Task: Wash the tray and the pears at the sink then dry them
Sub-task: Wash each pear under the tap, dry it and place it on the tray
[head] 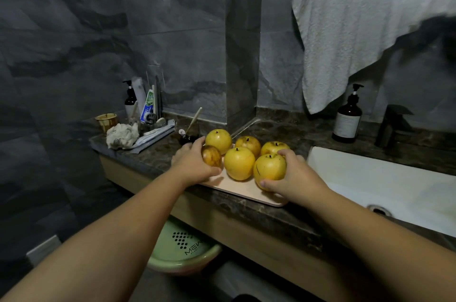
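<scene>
Green plastic basin (183, 250), perforated and lettered, sits lowest in view, under the wood-fronted edge of the dark marble counter (249, 212). On the counter, just left of the white sink (385, 178), lies the pale pink tray (243, 190), its near corner close to the counter's front edge. Six yellow pears rest on it. My right hand (293, 178) curls around the nearest pear (270, 171), thumb below and fingers over the top beside the stem. My left hand (195, 162) cups the bruised brown pear (211, 156) at the tray's left side, fingers wrapped behind it. Between them stands a large pear (239, 163), touching its neighbours; three more pears (248, 145) sit behind in a row. Farther back: a crumpled cloth (122, 135), a yellow cup (106, 122) and a cluster of toiletries (145, 104) at left, a brown pump bottle (347, 119) and dark tap (392, 126) behind the sink, a white towel (345, 30) hanging above.
</scene>
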A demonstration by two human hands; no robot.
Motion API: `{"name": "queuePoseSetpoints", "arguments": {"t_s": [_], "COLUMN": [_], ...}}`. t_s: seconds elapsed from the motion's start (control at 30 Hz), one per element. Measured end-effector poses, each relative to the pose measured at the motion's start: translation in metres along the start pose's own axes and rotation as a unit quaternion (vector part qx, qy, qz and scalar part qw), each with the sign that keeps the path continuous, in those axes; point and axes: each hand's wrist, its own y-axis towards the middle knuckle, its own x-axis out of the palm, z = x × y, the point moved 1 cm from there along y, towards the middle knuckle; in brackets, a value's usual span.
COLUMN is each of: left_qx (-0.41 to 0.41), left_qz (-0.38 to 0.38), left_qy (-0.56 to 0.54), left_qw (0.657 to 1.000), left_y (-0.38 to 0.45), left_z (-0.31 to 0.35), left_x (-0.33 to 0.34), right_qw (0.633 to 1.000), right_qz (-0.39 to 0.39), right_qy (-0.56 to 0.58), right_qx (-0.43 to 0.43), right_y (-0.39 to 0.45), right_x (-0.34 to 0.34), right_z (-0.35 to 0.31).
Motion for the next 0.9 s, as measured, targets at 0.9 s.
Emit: {"name": "queuePoseSetpoints", "arguments": {"t_s": [0.9], "left_qx": [0.028], "left_qz": [-0.055], "left_qy": [-0.181], "left_qw": [0.982], "left_y": [0.013], "left_z": [0.054], "left_x": [-0.046], "right_qw": [0.991], "right_qz": [-0.033], "right_qy": [0.121], "right_qx": [0.051], "right_y": [0.0], "right_x": [-0.047], "right_z": [0.008]}}
